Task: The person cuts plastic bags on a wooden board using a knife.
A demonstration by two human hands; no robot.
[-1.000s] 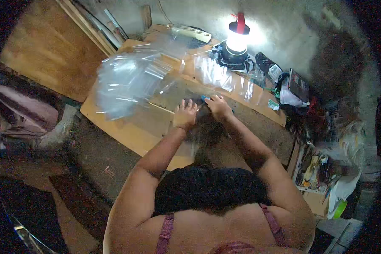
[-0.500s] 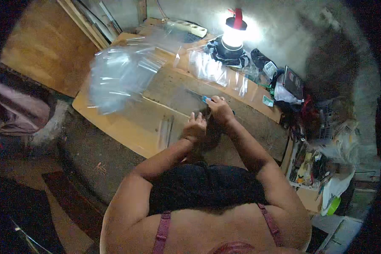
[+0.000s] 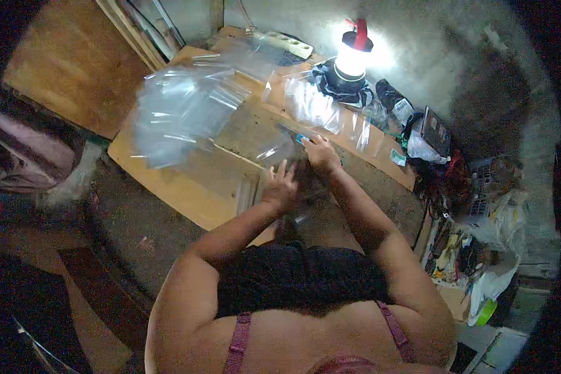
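My right hand [image 3: 321, 154] is closed around a small blue tool [image 3: 302, 138], whose thin dark tip points up and left. Just left of it, my left hand [image 3: 280, 187] has its fingers raised and spread over the board, beside a sheet of clear plastic [image 3: 277, 148]. Nothing shows in its fingers. A large pile of clear plastic pieces [image 3: 181, 112] covers the left part of the wooden table [image 3: 162, 187]. More clear plastic strips [image 3: 311, 105] lie along the back edge.
A bright lantern [image 3: 351, 61] with a red handle stands on dark plastic at the back. Behind the pile is a power strip [image 3: 288, 45]. A box of small items [image 3: 452, 258] sits at the right, below a dark device [image 3: 435, 129].
My left hand has moved slightly left and up, its fingers spreading. My right hand, with the blue tool, has shifted a little. The plastic sheet near them has moved, and the view has shifted slightly.
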